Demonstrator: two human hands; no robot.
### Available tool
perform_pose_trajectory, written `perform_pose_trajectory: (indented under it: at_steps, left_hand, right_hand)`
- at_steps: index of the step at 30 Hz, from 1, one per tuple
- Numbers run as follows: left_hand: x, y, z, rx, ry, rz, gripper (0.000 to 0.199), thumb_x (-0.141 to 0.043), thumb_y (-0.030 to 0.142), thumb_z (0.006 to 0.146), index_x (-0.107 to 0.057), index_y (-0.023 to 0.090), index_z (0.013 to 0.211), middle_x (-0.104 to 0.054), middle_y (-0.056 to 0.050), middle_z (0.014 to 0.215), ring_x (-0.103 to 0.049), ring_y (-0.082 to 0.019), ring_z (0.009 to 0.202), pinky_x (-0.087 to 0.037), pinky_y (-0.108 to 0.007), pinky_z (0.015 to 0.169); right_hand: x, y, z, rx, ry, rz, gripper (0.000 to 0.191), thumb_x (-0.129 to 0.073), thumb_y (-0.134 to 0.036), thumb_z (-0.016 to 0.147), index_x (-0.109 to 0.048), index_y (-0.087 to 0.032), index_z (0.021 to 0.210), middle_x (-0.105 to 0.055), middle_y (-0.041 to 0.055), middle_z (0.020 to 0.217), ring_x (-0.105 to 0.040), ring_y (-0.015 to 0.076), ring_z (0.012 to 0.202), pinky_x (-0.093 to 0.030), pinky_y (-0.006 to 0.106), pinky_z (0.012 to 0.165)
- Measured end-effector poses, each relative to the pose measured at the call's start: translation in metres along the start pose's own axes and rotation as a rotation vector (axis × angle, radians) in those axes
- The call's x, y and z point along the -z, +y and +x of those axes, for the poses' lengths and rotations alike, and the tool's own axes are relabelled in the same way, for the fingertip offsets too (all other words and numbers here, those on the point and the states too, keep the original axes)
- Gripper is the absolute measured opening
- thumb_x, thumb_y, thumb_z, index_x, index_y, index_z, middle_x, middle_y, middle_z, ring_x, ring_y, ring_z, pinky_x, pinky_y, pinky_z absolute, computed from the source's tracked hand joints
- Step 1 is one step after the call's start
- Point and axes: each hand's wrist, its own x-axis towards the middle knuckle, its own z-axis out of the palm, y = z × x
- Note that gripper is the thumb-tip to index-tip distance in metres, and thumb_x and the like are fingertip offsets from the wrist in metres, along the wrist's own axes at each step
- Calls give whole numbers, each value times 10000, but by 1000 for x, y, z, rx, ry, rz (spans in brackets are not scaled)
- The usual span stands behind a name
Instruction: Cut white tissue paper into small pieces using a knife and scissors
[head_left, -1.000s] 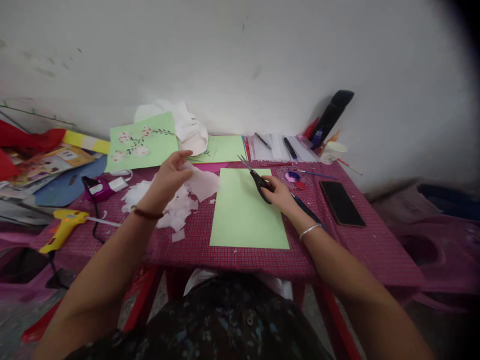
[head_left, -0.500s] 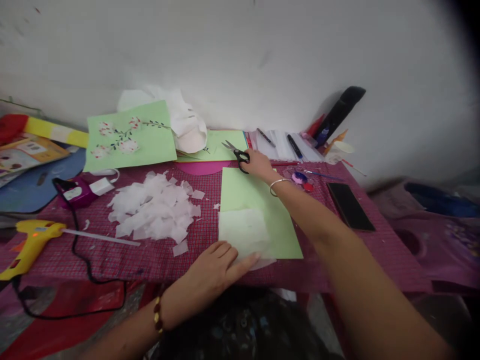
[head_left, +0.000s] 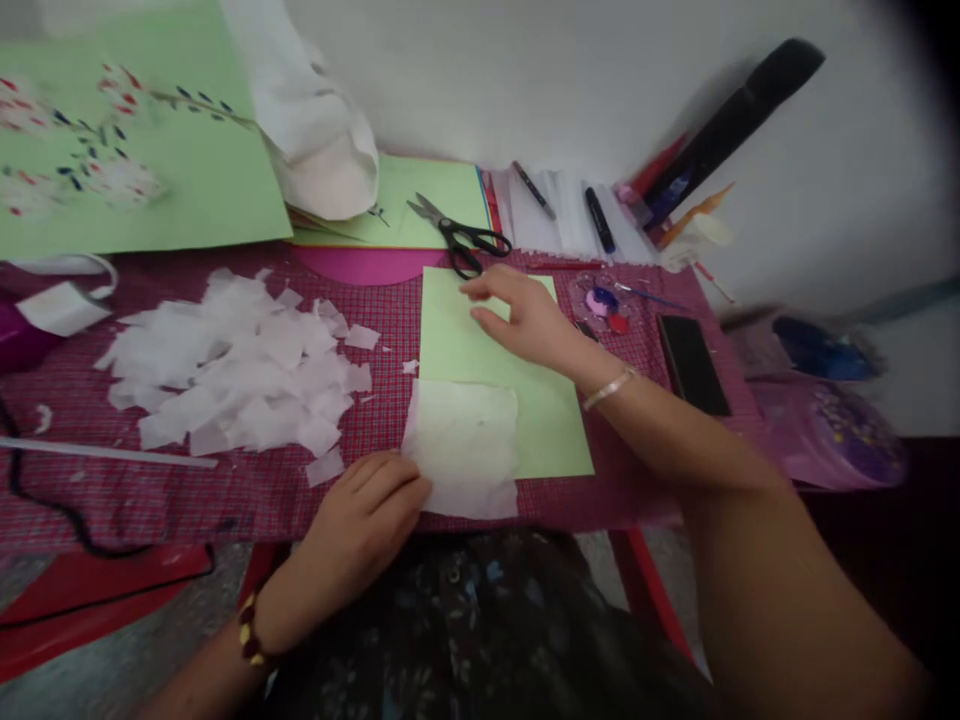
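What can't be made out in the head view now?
Head view:
Left hand: its fingers hide whether it grips or presses the thin sheet.
Dark item: mostly hidden by the right hand and wrist.
White stick: left end cut off by the picture's edge.
White scraps: overlap hides their number.

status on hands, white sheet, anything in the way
Left hand at left edge of white sheet. Right hand open, empty. White sheet partly over green paper. Scissors clear of it.
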Motion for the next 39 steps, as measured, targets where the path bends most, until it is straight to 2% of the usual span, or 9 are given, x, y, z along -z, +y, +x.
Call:
perform_pose_trajectory:
  at_steps: [5, 8, 12, 15, 21, 28, 33, 36, 39]
  left_hand:
    - [0, 4, 1, -38, -16, 5, 169, -525, 90, 914, -613, 144, 1047, -661, -86, 995, -590, -209, 943, -507, -361, 839]
    - [-2, 12, 6, -61, -47, 10, 154, -538, 105, 909, -626, 147, 1029, -676, -81, 983, -601, -209, 925, -495, -362, 826]
    - [-7, 29, 18, -72, -83, 21, 128, -529, 128, 923, -644, 157, 970, -685, -55, 931, -609, -180, 859, -465, -350, 805]
    - [-12, 49, 25, -108, -54, 62, 151, -511, 155, 942, -659, 165, 913, -686, -43, 883, -596, -170, 815, -440, -336, 775]
    - [-15, 62, 29, -158, -60, 139, 204, -495, 183, 955, -673, 168, 857, -672, -43, 846, -578, -171, 804, -422, -327, 776]
    - [30, -10, 103, 88, -6, 62, 173, -534, 202, 892, -665, 148, 793, -660, -29, 760, -584, -137, 708, -416, -259, 657]
    - [56, -9, 126, 117, 227, 16, 103, -559, 186, 873, -640, 159, 815, -658, -28, 797, -598, -149, 753, -443, -265, 677]
    - [42, 0, 98, 35, 154, 84, 101, -535, 146, 875, -620, 167, 825, -665, -43, 854, -604, -170, 813, -456, -298, 738]
    - [16, 12, 74, -46, 41, 184, 108, -520, 134, 880, -612, 167, 834, -659, -49, 845, -596, -193, 822, -454, -339, 773]
  right_hand:
    - [32, -47, -102, -102, -12, 250, 227, -547, -221, 935, -625, -208, 1148, -678, 72, 1024, -641, 206, 947, -510, 383, 853]
    - [39, -63, -149, -162, -119, 267, 457, -596, -204, 883, -534, -259, 1332, -643, 90, 1178, -611, 248, 1097, -501, 446, 942]
    - [36, -90, -185, -152, -279, 181, 912, -764, -312, 764, -277, -318, 1535, -465, 126, 1463, -437, 321, 1353, -382, 535, 1116]
    - [22, -105, -197, -100, -196, 115, 825, -731, -304, 807, -303, -335, 1512, -461, 119, 1471, -407, 310, 1385, -262, 588, 1179]
    - [-4, -86, -200, -77, 51, 150, 352, -576, -69, 800, -644, -271, 1079, -647, 86, 1222, -581, 257, 1179, -426, 521, 1038]
    - [15, -41, -104, -328, 111, 399, 66, -608, -229, 794, -665, -196, 790, -705, 34, 812, -666, 217, 805, -517, 369, 785]
    - [38, -47, -69, -151, 306, 261, 84, -598, -273, 866, -660, -228, 830, -690, 25, 864, -648, 216, 858, -501, 364, 810]
    - [33, -55, -90, -25, 267, 144, 118, -586, -201, 874, -675, -247, 936, -684, 51, 959, -637, 234, 957, -486, 418, 895]
    - [25, -68, -118, -14, 105, 8, 486, -667, -207, 812, -579, -276, 1285, -617, 111, 1235, -560, 299, 1170, -417, 528, 1014]
